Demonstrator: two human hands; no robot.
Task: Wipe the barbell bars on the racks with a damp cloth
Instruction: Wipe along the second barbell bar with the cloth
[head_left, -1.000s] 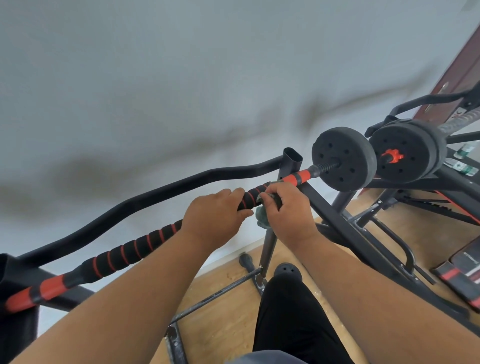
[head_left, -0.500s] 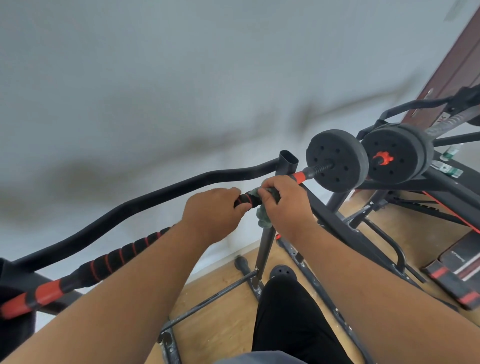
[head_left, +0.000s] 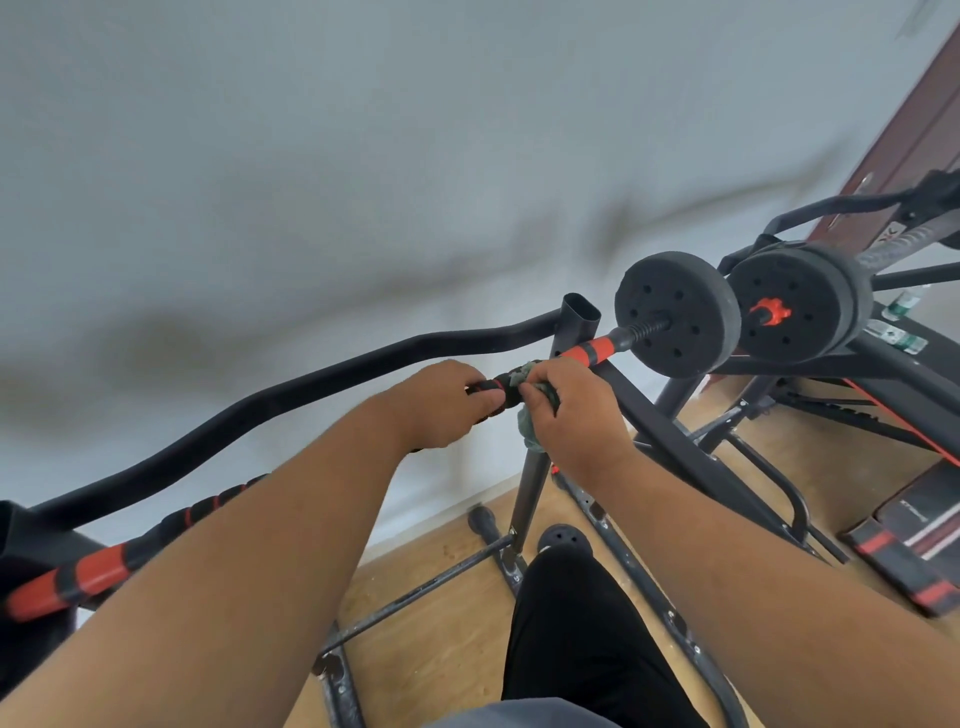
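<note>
the barbell bar (head_left: 589, 352) looks heavy and rigid on its rack (head_left: 579, 317); left hand (head_left: 441, 402) fingers grip it, right hand (head_left: 571, 410) fingers wrap the soft damp cloth (head_left: 530, 434) round it.

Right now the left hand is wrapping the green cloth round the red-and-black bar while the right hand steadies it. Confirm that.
Not quite: the hands are swapped. In the head view the right hand holds the green cloth round the red-and-black bar, and the left hand grips the bar bare beside it, steadying it.
</note>
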